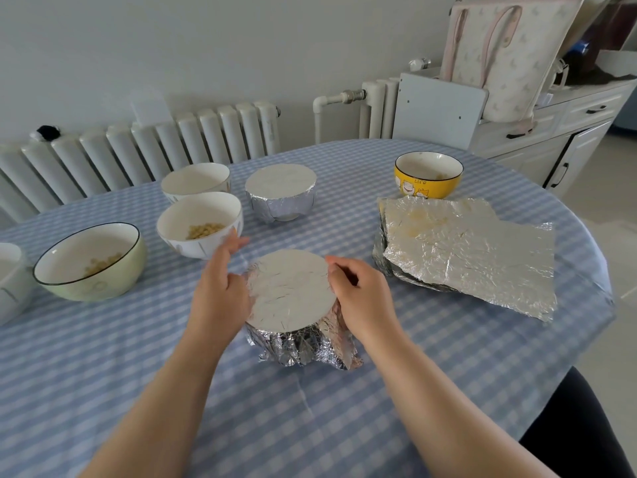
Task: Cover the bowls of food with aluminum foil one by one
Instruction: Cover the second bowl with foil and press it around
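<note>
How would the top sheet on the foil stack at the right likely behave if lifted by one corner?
The top sheet would probably flop and bend: it looks thin and already creased. It likely weighs very little, so it could slide off the stack easily. Its crinkled edges suggest it might tear or crumple under a rough pull.

Two bare forearms are seen, with no sleeves, watches or rings worn. The left hand (220,288) and right hand (365,298) are ungloved, with short nails. A dark garment (579,432) is seen at the lower right edge.
</note>
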The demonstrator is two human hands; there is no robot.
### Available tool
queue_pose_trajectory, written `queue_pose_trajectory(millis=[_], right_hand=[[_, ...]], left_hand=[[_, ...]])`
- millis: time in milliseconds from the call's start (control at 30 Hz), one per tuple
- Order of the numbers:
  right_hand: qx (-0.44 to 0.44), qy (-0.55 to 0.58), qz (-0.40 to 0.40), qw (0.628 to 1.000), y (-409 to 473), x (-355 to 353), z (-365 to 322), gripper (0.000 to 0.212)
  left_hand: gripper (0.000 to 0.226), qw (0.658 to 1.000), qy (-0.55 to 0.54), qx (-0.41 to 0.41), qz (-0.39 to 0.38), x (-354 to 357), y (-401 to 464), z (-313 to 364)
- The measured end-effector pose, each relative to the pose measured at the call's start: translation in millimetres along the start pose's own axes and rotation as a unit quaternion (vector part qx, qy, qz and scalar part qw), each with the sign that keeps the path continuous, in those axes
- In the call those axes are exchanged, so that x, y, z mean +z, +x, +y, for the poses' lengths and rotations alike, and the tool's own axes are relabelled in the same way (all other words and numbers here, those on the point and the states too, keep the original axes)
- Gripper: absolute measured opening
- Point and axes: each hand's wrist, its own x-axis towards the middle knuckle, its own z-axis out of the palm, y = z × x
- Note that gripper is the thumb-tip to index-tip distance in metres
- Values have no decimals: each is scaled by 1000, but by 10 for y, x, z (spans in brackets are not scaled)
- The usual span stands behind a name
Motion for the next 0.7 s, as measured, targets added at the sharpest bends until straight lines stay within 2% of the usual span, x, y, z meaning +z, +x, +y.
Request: queue_pose_trajectory(millis=[100, 200, 300, 400, 467, 533, 700], right_hand=[[-7, -7, -1, 1000, 2, -5, 3, 26], [-3, 5, 5, 1000, -13, 4, 2, 25], [16, 22, 15, 1000, -50, 28, -3, 25], [46, 47, 28, 997, -71, 39, 35, 23], [98, 130, 7, 987, -107, 16, 52, 20], [145, 238, -25, 960, -142, -20, 78, 19], [189, 290, -18, 938, -225, -24, 45, 28]], left_hand=[[42, 989, -129, -45, -53, 29, -50, 91], [33, 974, -204, -86, -41, 70, -65, 95], [30, 967, -230, -110, 10, 144, -113, 93], [29, 957, -260, -127, 29, 210, -152, 123], [29, 954, -271, -127, 34, 220, -149, 106], [27, 953, -273, -125, 38, 219, -142, 92], [30, 953, -275, -122, 38, 227, -145, 76]])
